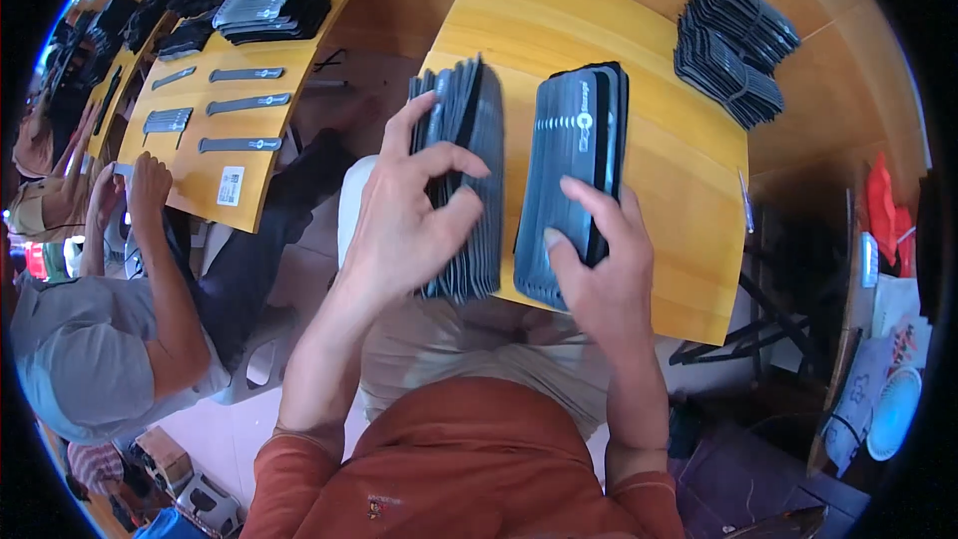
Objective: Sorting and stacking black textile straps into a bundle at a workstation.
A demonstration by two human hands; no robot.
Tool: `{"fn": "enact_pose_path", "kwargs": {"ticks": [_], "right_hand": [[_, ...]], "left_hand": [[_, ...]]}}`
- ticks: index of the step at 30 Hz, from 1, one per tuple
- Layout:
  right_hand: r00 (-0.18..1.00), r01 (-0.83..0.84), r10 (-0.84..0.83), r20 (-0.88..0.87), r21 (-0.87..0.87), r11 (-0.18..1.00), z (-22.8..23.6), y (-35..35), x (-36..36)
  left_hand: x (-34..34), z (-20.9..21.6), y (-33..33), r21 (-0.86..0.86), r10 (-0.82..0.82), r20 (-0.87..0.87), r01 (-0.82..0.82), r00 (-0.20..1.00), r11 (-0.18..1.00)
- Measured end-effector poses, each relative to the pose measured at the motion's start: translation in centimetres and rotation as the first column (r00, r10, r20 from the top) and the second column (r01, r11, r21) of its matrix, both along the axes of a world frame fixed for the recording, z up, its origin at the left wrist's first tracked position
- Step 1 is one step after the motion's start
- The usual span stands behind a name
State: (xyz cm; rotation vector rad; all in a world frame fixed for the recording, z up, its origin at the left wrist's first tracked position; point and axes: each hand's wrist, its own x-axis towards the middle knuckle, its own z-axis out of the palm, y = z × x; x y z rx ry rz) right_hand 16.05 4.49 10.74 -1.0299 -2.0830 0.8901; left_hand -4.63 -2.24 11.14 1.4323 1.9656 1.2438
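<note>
Two stacks of flat, dark grey-black straps stand side by side at the near edge of my wooden table. My left hand (419, 200) is at the left strap stack (486, 130), which is on edge with its layers fanned and slightly blurred. One finger reaches the stack's far left side, while the index finger and thumb curl over it. My right hand (609, 245) grips the right strap stack (569, 155) by its right side, thumb and index finger on its printed top. White lettering and a row of pale marks show there. The undersides of both stacks are hidden.
Bundled black straps (738, 45) lie at the table's far right corner. At left, another wooden table (249, 165) carries separate straps, stacks and a white label. A seated person in grey (110, 349) works beside it. Red and white items (883, 230) stand at far right.
</note>
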Motion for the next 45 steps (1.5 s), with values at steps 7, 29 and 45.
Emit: {"fn": "enact_pose_path", "kwargs": {"ticks": [7,29,45], "right_hand": [[0.982,0.095,-0.099,0.162,0.034,0.995,-1.9,5.1,0.4],[0.8,0.175,-0.378,0.466,0.42,0.89,-6.4,12.1,3.0],[0.932,-0.245,0.107,-0.345,-0.385,0.89,-8.5,2.7,-4.5]], "left_hand": [[0.2,-3.6,1.6,-0.159,-0.009,-0.135,-0.013,0.991,0.987],[0.7,-4.6,3.0,-0.129,-0.044,-0.271,0.009,0.962,0.992],[-1.8,-6.6,3.0,0.054,-0.067,-0.108,0.074,0.992,0.996]]}}
